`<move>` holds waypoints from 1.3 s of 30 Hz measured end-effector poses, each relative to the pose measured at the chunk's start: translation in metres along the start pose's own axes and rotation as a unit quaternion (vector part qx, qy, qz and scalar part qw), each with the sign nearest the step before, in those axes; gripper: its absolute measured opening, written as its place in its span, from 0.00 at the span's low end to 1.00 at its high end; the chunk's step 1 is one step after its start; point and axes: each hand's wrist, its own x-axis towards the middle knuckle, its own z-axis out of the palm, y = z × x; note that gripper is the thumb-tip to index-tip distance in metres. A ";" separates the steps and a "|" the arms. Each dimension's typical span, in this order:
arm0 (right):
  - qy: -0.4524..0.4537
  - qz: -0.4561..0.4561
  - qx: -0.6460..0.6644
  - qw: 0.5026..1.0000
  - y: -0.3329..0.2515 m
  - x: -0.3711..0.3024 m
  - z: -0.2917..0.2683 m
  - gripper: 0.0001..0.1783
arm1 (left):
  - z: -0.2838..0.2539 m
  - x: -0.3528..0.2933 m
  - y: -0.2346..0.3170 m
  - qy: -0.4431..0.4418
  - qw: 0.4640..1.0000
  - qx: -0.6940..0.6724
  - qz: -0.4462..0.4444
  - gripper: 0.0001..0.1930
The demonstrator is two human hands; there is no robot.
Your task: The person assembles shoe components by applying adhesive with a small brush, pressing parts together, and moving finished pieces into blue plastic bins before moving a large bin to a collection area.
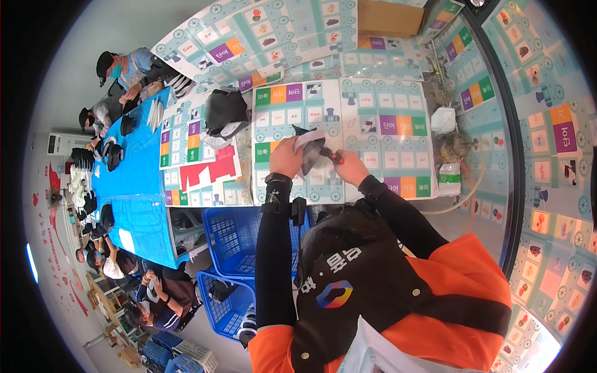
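Note:
Over the patterned table [273, 183], my left hand [286, 158] is closed on a dark grey and white fabric piece [313, 152], whose exact kind I cannot make out. It is held up with a dark pointed end at the top. My right hand [352, 168] grips a small red and black hand tool [336, 158]. The tool's dark tip points left, at the piece. Whether the tip touches it, I cannot tell.
Left of my hands lie a black bundle [225, 113] and a red cut-out sheet [214, 169]. Blue plastic crates [230, 233] stand below the table edge. Several people work around a blue-covered table [140, 193]. A dark post [507, 118] rises at right.

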 end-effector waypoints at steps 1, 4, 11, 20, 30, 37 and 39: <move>0.013 0.010 0.008 1.000 0.001 -0.001 -0.001 0.12 | 0.001 0.000 0.001 0.001 1.000 -0.005 -0.002 0.17; 0.023 0.016 0.007 1.000 0.004 -0.002 -0.003 0.12 | 0.002 0.001 0.003 -0.001 1.000 -0.006 -0.003 0.18; 0.007 0.019 -0.011 1.000 0.007 -0.004 -0.006 0.11 | 0.002 0.002 0.005 -0.004 1.000 0.001 -0.005 0.18; 0.028 0.000 -0.011 1.000 0.020 -0.004 -0.001 0.12 | 0.000 -0.002 0.004 -0.004 1.000 -0.015 -0.004 0.18; -0.057 0.015 0.025 0.998 0.022 -0.001 0.030 0.15 | -0.010 -0.014 -0.018 -0.017 0.999 -0.024 -0.035 0.17; -0.076 0.132 0.048 0.987 0.072 -0.004 -0.005 0.21 | -0.043 -0.102 -0.104 0.167 0.935 -0.038 -0.311 0.30; 0.060 0.058 -0.040 0.996 0.132 0.004 -0.022 0.14 | -0.076 -0.130 -0.182 0.269 0.874 -0.091 -0.394 0.26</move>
